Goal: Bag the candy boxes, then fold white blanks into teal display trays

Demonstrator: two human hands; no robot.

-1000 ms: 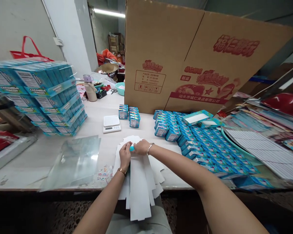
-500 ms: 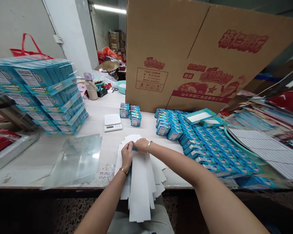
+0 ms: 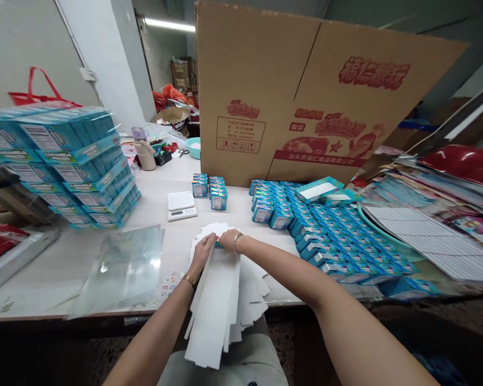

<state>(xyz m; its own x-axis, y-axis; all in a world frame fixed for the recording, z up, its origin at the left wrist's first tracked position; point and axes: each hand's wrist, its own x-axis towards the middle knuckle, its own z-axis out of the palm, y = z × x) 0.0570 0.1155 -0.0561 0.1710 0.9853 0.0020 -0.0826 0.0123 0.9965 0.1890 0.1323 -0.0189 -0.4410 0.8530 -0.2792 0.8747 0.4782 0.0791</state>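
Observation:
A fanned pile of flat white card blanks (image 3: 221, 289) lies at the table's near edge and hangs over toward my lap. My left hand (image 3: 203, 252) pinches the far end of the top blank, which is tilted up off the pile. My right hand (image 3: 227, 240) is closed beside it on the same far end, where a bit of teal shows between the fingers. Both wrists wear bracelets.
Rows of small blue boxes (image 3: 326, 236) cover the table to the right, with a few more (image 3: 209, 187) behind a white scale (image 3: 181, 205). Wrapped blue packs (image 3: 64, 161) are stacked at left. A clear plastic sheet (image 3: 123, 268) lies near. A big cardboard carton (image 3: 306, 102) stands behind.
The top white blank has lifted and swung left off the pile, its near end now hanging lower. Both hands stay together at its far end. The camera has shifted slightly.

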